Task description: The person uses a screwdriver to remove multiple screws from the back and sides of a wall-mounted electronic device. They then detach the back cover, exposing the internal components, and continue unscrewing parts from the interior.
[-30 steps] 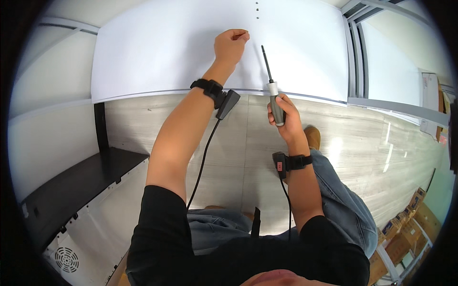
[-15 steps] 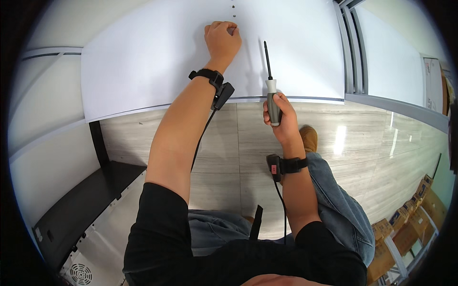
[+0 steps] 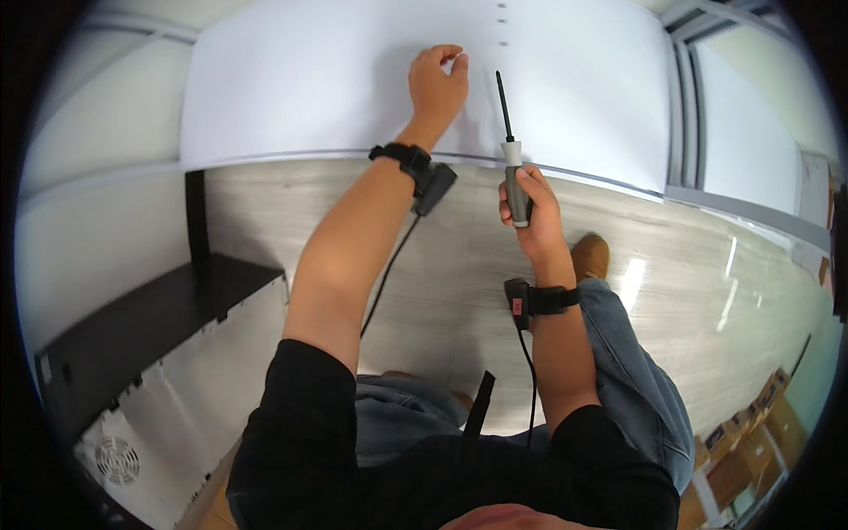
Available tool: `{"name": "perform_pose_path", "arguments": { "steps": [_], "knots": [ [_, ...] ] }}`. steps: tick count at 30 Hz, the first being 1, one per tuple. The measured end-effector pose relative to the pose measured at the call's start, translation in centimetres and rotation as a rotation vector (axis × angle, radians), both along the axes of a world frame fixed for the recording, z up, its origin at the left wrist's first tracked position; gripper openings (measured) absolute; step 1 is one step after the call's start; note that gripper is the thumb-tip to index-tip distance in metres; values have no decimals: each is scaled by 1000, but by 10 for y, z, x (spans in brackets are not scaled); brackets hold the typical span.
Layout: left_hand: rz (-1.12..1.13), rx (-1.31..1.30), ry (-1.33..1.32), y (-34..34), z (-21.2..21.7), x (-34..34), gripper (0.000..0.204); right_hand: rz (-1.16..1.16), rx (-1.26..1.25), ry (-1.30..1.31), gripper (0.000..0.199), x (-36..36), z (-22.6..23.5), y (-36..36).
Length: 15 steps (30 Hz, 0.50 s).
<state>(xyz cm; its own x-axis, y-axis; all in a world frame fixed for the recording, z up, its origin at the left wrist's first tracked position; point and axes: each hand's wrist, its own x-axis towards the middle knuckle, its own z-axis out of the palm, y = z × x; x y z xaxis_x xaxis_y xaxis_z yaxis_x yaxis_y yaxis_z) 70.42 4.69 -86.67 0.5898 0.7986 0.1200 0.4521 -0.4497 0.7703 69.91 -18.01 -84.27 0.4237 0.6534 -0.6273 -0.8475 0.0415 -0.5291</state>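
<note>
My left hand (image 3: 438,87) is above the white tabletop (image 3: 291,97), thumb and index finger brought together in a pinch. Whatever lies between those fingertips, if anything, is too small to make out. Just beyond them to the right, three small dark pieces (image 3: 503,43), perhaps screws, lie in a row running away from me. My right hand (image 3: 539,205) is wrapped round the grey handle of a screwdriver (image 3: 515,181) near the table's front edge. Its dark shaft points away from me over the tabletop, tip up and free.
Black wrist straps with modules (image 3: 433,181) trail cables down both forearms. At lower left stands a black-topped, light metal cabinet (image 3: 159,322) with a round vent. Grey metal framing (image 3: 685,106) borders the table on the right. Cardboard boxes (image 3: 751,446) sit at lower right.
The view has shifted, so the table appears farther right. My left hand has drawn back leftward from the row of small pieces. The right hand keeps the screwdriver in much the same pose.
</note>
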Motion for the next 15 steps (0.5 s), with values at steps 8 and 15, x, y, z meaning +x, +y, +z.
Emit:
{"name": "perform_pose_path", "arguments": {
  "steps": [8,15],
  "knots": [
    [384,-943,-347,-14,76,-171,33,479,56,-88,19,-92,25,48],
    [552,-873,-445,-22,102,-242,29,729,89,-129,30,-126,61,61]
  ]
}}
